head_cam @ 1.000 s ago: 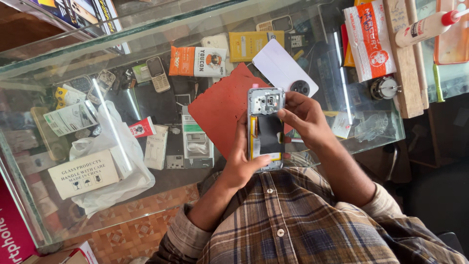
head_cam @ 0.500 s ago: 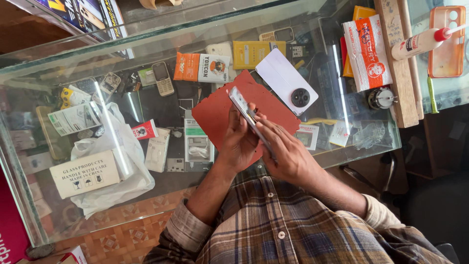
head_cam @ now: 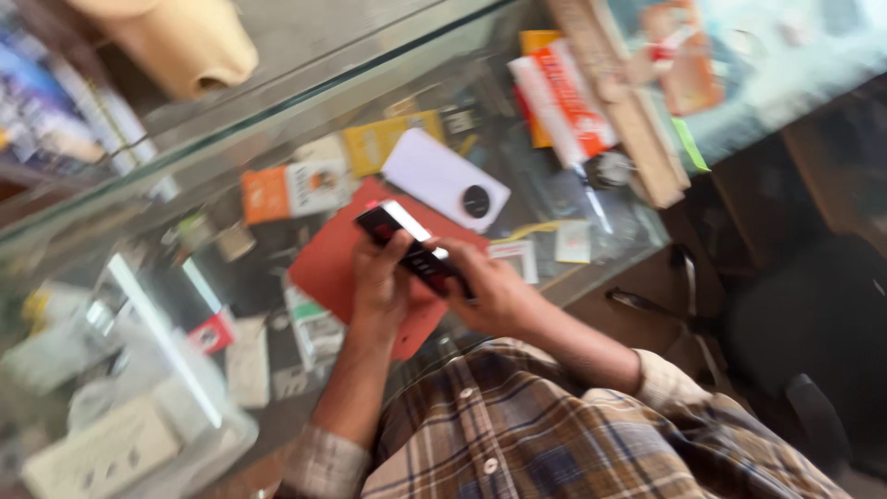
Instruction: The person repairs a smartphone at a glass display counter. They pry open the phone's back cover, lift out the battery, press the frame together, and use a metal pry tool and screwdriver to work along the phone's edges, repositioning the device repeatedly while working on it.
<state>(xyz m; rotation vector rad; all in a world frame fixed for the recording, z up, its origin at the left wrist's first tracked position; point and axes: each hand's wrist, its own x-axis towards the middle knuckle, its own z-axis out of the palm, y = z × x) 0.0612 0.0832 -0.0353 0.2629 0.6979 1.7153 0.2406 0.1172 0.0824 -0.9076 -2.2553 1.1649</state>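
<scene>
Glass worktop (head_cam: 637, 231) fills the frame, a red mat (head_cam: 337, 263) at centre to cushion parts. Above the mat both hands hold a phone (head_cam: 416, 249) edge-up: left hand (head_cam: 381, 282) pinching its near end, right hand (head_cam: 485, 286) closed round the other.
</scene>
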